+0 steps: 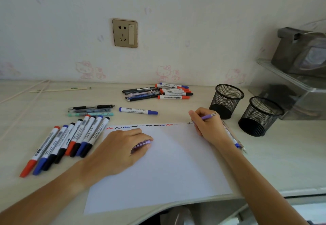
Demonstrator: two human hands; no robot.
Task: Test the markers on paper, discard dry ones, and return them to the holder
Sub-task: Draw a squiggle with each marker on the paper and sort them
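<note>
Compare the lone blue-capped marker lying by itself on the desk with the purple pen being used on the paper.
The lone blue-capped marker lies flat and untouched on the desk; the purple pen is gripped by the right hand, its tip at the paper's top edge. The marker is capped, thick and white-bodied; the pen is uncapped, slim and purple. The left hand holds what looks like the pen's cap.

A pale wood-grain desk (264, 163) stands against a white wall (176, 4) patterned with faint pink cartoon cats, a gold-framed wall socket (124, 33) above it, a clear plastic shelf (291, 90) at right, in soft daylight
</note>
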